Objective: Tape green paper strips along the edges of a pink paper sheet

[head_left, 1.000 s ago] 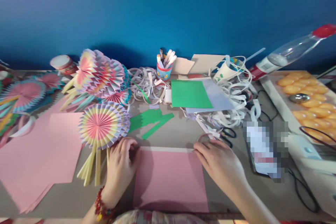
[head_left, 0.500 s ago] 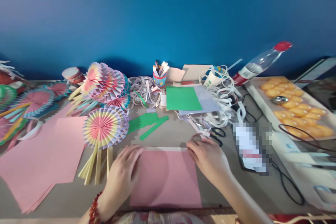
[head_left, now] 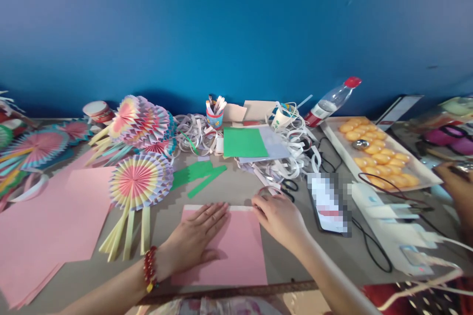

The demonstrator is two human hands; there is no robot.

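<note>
Pink sheet [head_left: 244,258] flat on a grey table [head_left: 288,266], close to its front edge; blue wall [head_left: 236,24] behind, pleated paper fans [head_left: 142,179] and a stack of pink sheets [head_left: 55,226] to the left, curled white strips [head_left: 192,130] and a green sheet [head_left: 244,142] farther back, phone [head_left: 325,206] to the right. Left hand [head_left: 197,234] open, palm down over the sheet's left half, fingers extended toward its far edge. Right hand [head_left: 281,216] at the sheet's far right corner, fingers curled; cannot tell whether they pinch the paper or merely rest there.
</note>
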